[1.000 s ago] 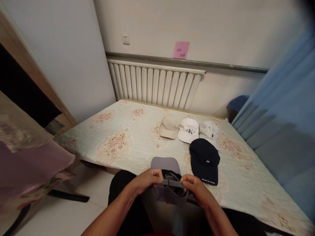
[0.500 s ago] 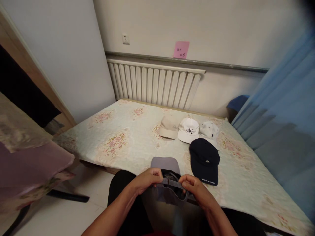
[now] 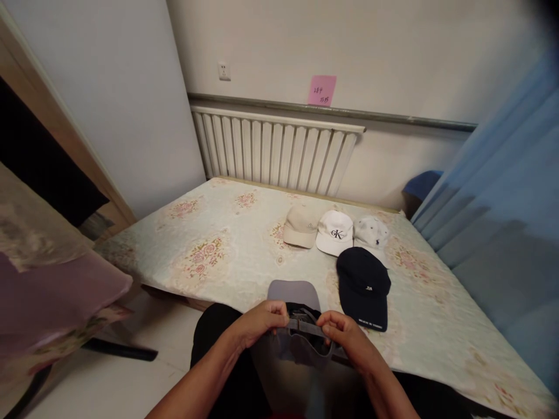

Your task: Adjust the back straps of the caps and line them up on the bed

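Note:
I hold a grey cap [image 3: 293, 293] upside down over my lap, its brim pointing away onto the bed's near edge. My left hand [image 3: 258, 322] pinches the left end of the cap's rear strap [image 3: 305, 326]. My right hand [image 3: 345, 334] pinches the strap's right end. Both hands are closed on it. Just beyond my right hand lies a black cap [image 3: 363, 285] on the bed. Behind that sit a beige cap [image 3: 300, 226], a white cap with a black logo [image 3: 334, 231] and a white dotted cap [image 3: 371, 231] in a row.
The floral mattress [image 3: 218, 244] fills the middle of the view, with a white radiator [image 3: 271, 150] at its far side. A blue curtain [image 3: 502, 221] hangs on the right. A pink cushion [image 3: 56, 297] and a wooden frame [image 3: 52, 128] stand on the left. A pink note [image 3: 322, 90] is on the wall.
My hands have stayed on the cap's strap with only slight finger movement. The view has dipped by a few pixels.

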Motion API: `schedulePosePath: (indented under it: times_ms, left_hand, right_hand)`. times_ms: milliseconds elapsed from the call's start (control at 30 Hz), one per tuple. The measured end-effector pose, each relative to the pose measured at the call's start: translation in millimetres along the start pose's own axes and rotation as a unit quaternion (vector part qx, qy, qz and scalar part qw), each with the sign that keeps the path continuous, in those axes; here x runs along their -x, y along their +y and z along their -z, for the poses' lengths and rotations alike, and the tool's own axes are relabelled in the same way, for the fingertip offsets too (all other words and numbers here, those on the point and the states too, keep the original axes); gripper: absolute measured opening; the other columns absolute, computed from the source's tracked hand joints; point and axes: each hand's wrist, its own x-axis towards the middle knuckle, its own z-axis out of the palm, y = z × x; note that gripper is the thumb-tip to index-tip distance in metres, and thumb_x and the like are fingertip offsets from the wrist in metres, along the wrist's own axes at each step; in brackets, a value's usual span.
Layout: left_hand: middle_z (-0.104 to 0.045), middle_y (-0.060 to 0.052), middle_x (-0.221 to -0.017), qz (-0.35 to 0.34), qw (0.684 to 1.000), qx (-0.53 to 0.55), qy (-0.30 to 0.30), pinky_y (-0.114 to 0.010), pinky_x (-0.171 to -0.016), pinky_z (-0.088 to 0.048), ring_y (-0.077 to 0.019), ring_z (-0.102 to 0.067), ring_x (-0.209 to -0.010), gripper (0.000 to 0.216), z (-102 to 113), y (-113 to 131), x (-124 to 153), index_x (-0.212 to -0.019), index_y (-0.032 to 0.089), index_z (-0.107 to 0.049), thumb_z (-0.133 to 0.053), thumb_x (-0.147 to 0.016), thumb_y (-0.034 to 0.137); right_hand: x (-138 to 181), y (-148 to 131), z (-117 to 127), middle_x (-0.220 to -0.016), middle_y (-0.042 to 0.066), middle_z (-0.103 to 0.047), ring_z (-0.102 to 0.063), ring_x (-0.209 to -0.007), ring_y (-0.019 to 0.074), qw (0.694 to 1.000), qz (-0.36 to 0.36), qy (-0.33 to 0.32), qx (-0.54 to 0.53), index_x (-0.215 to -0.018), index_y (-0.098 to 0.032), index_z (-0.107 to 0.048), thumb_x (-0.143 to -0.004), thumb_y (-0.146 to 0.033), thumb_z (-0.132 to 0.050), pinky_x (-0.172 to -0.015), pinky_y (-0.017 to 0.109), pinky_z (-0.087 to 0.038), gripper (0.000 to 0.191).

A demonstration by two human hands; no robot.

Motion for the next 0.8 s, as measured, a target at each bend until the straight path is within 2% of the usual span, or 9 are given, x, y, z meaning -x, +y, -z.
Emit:
schedulePosePath:
  times_ms: [200,433,800]
  left_hand:
    - [-0.046,0.005,-0.061,0.002,1.000,-0.006,0.000,-0.022,-0.055,-0.028,-0.0089,-0.038,-0.057,0.009,-3,3,1,-0.064,0.016,-0.051,-0.057,-0.066,0.023]
    - [-0.047,0.005,-0.060,0.010,1.000,-0.017,0.000,-0.022,-0.054,-0.028,-0.0088,-0.039,-0.056,0.010,-9,9,1,-0.064,0.016,-0.051,-0.059,-0.064,0.023]
    - [-0.044,0.006,-0.060,0.019,0.999,-0.035,-0.012,-0.022,-0.055,-0.028,-0.0090,-0.038,-0.057,0.011,-10,12,3,-0.063,0.017,-0.049,-0.058,-0.064,0.024]
  right_hand:
    - [3,-18,-11,-0.057,-0.004,-0.055,-0.048,-0.054,0.0111,0.996,-0.011,-0.052,0.071,-0.086,-0.017,-0.062,-0.076,-0.029,-0.058,-0.056,0.025,-0.032,0.016]
    - [-3,-35,-33,-0.057,-0.003,-0.056,-0.051,-0.055,0.0109,0.989,-0.011,-0.088,0.115,-0.074,-0.016,-0.061,-0.074,-0.018,-0.053,-0.056,0.024,-0.037,0.008]
    - [-14,-20,-33,-0.051,-0.005,-0.052,-0.043,-0.047,0.0089,0.994,-0.014,-0.093,0.060,-0.066,-0.018,-0.055,-0.076,-0.026,-0.056,-0.051,0.023,-0.031,0.013]
